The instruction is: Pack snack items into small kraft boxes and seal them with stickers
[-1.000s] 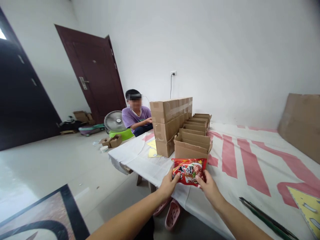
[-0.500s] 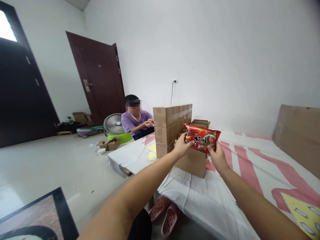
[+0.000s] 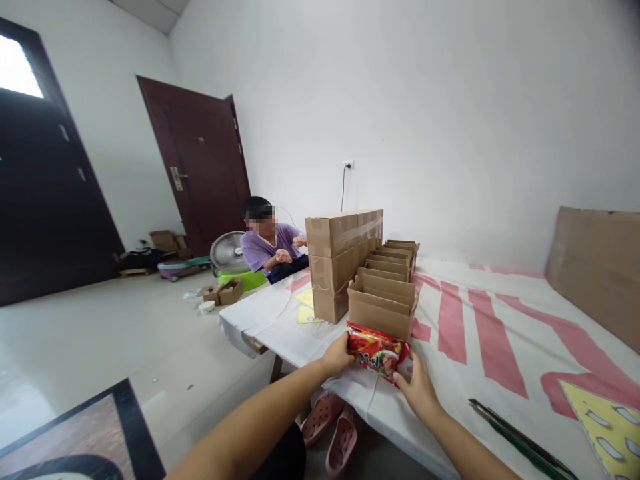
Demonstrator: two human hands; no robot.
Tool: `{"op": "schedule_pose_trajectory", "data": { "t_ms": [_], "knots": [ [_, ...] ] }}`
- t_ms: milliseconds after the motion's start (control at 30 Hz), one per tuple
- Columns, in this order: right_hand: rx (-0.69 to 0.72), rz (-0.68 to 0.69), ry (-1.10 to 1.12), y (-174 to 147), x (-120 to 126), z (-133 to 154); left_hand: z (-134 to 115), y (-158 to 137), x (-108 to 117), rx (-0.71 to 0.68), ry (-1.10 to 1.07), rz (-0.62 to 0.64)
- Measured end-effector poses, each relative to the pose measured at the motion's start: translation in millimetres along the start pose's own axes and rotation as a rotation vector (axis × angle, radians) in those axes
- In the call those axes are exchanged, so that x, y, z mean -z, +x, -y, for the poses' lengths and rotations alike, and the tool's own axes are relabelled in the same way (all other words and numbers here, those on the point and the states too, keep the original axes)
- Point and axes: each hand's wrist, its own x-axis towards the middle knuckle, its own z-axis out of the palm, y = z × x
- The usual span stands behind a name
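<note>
A red instant noodle packet [image 3: 376,352] with a picture of food on its front is held between my two hands, low over the near edge of the covered table. My left hand [image 3: 338,353] grips its left end, and my right hand [image 3: 417,383] grips its right end with the thumb on the front. Right behind the packet stands an open cardboard box [image 3: 383,313], its flaps up. Several more open boxes [image 3: 393,257] line up behind it. Taped, closed boxes [image 3: 333,267] are stacked to the left of that row.
A green-handled tool [image 3: 520,437] lies at the right on the cloth-covered table [image 3: 480,320]. Pink clogs [image 3: 333,427] rest below the edge. Across the table, a person in purple [image 3: 275,247] crouches beside a fan [image 3: 227,250]. A big cardboard sheet [image 3: 595,273] leans at the far right.
Both hands have brought the noodle packet down and toward me, from above the nearest open box to in front of it. The person across has turned and spread their hands apart.
</note>
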Motion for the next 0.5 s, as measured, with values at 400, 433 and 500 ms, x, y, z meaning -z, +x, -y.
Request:
{"op": "schedule_pose_trajectory", "data": {
  "t_ms": [400, 433, 500],
  "knots": [
    [0.068, -0.121, -0.025, 31.1, -39.6, -18.3, -5.5, -22.2, -29.4, -0.051, 0.560, -0.089],
    [0.100, -0.144, -0.028, 29.0, -40.5, -19.2, -7.4, -19.9, -31.6, -0.052, 0.582, -0.071],
    [0.149, -0.181, -0.033, 25.1, -41.2, -20.8, -9.6, -11.7, -34.9, -0.022, 0.585, -0.055]
  ]
}}
